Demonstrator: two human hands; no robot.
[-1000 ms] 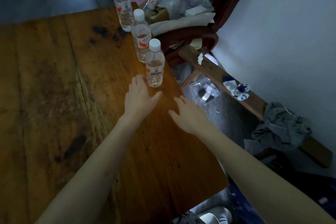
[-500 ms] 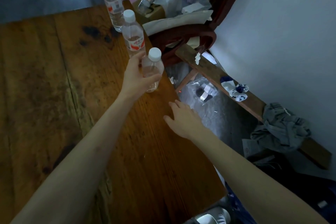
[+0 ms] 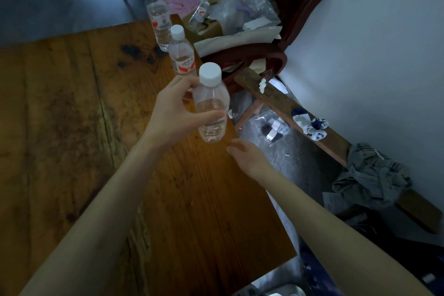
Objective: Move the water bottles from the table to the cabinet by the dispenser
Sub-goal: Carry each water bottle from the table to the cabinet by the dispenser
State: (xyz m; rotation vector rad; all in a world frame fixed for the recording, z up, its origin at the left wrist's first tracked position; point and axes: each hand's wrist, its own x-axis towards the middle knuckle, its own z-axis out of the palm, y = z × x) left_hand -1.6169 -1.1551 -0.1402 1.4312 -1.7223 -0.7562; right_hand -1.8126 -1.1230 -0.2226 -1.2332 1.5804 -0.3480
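My left hand [image 3: 174,113] grips a clear water bottle with a white cap [image 3: 211,108] and holds it upright, lifted above the wooden table [image 3: 72,127]. Two more bottles with red labels stand behind it along the table's right edge: a middle bottle [image 3: 180,53] and a far bottle [image 3: 157,14]. My right hand [image 3: 248,157] hovers with relaxed fingers just below and right of the lifted bottle, at the table's right edge, holding nothing. No cabinet or dispenser shows in view.
A dark red wooden chair [image 3: 276,55] piled with clothes, plastic bags and papers stands beyond the table's far right corner. A wooden plank [image 3: 288,106] with socks [image 3: 310,125] and grey cloth [image 3: 372,175] runs along the white wall on the right.
My left hand closed round the nearest bottle and lifted it off the table toward me. My right hand stayed near the table's right edge, drifting slightly.
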